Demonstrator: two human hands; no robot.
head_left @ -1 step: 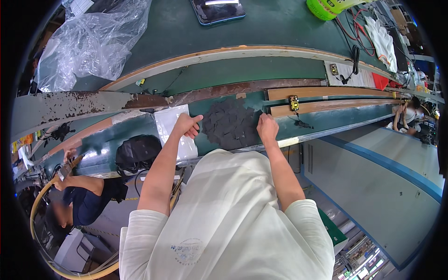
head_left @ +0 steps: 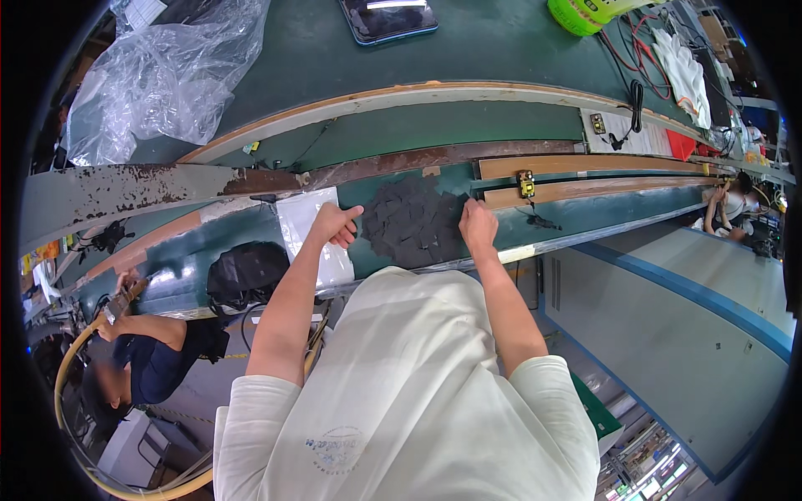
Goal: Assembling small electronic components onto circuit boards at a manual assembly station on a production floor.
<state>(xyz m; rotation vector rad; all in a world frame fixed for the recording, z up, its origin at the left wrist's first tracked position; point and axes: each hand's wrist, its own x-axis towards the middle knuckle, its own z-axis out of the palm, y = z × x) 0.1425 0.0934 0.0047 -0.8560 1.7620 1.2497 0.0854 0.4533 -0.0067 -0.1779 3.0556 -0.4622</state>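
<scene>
A heap of small flat dark grey pieces (head_left: pixel 409 221) lies spread on the green worktop in front of me. At its right edge my right hand (head_left: pixel 479 225) is closed in a pinch, with one dark grey piece at its fingertips. My left hand (head_left: pixel 334 225) hovers at the left side of the heap, beside a white plastic sheet (head_left: pixel 305 230). Its thumb points toward the pieces, apart from the loosely curled fingers, and I see nothing between them.
A black bag (head_left: pixel 246 274) sits left of the sheet. Two long brown strips (head_left: pixel 576 194) carry a small yellow device (head_left: pixel 525 184) at the right. Beyond the rail are a phone (head_left: pixel 388 18) and clear plastic film (head_left: pixel 171 83). A co-worker (head_left: pixel 159 359) handles a tool at far left.
My right hand has shifted very slightly to the left and up at the heap's edge. The left hand stays in place. The co-worker's hands at far left have moved a little.
</scene>
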